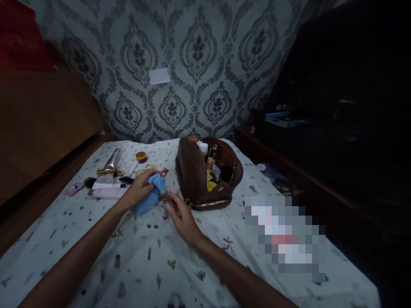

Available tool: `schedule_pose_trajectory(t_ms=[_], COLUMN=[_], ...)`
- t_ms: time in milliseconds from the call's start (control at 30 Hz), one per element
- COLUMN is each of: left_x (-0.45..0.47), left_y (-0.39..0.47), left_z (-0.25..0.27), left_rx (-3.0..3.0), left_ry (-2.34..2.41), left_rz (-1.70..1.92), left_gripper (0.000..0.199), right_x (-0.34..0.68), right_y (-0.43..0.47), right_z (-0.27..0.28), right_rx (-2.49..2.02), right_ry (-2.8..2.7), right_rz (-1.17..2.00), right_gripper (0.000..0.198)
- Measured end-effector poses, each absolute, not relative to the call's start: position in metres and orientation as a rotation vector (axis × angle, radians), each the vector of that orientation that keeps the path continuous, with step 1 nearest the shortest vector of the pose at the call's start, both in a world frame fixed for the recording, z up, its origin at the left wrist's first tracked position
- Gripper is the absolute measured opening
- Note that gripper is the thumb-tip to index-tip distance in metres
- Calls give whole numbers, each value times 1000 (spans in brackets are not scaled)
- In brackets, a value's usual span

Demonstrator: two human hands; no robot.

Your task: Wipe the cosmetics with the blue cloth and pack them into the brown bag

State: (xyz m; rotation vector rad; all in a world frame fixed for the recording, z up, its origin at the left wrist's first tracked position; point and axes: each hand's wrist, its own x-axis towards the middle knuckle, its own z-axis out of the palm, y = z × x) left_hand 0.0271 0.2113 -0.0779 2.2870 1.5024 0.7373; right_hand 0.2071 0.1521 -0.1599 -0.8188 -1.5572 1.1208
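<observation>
My left hand grips a light blue cloth above a bed with a patterned white sheet. A small reddish item sticks out just past the cloth. My right hand hovers beside the cloth, fingers loosely spread, holding nothing that I can see. Right of both hands stands an open brown cosmetic bag packed with bottles and small containers.
Loose cosmetics lie at the left of the sheet: a rose-gold tube, a pink tube, a brush, a small gold-lidded jar. A wooden board borders the left, a dark cabinet the right. A blurred patch covers part of the sheet.
</observation>
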Motion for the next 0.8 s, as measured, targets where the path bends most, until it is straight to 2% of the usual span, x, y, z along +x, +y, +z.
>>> schedule_pose_trajectory(t_ms=[67, 200, 300, 367, 500, 600, 700, 800], left_x=[35, 45, 41, 34, 24, 29, 41, 49], left_y=[190, 163, 162, 164, 165, 168, 184, 214], left_z=[-82, -93, -99, -101, -96, -90, -85, -78], left_rx=[2127, 2026, 2038, 2141, 2369, 2389, 2361, 2312], left_ry=[1357, 1374, 1378, 1504, 1869, 2029, 2099, 2178], left_rz=[856, 960, 943, 800, 239, -7, 3, 114], left_gripper=[31, 13, 17, 17, 48, 37, 24, 31], right_x=[205, 203, 205, 207, 209, 209, 208, 208], right_y=[154, 153, 154, 156, 158, 158, 157, 158], right_z=[-156, -152, -151, -150, -148, -148, -148, -149], right_rx=[-747, -626, -623, -667, -718, -733, -748, -759], right_ry=[-1399, -1160, -1051, -974, -913, -939, -925, -925], right_rz=[1334, 1652, 1732, 1760, 1779, 1779, 1775, 1769], right_gripper=[47, 61, 61, 59, 56, 56, 58, 62])
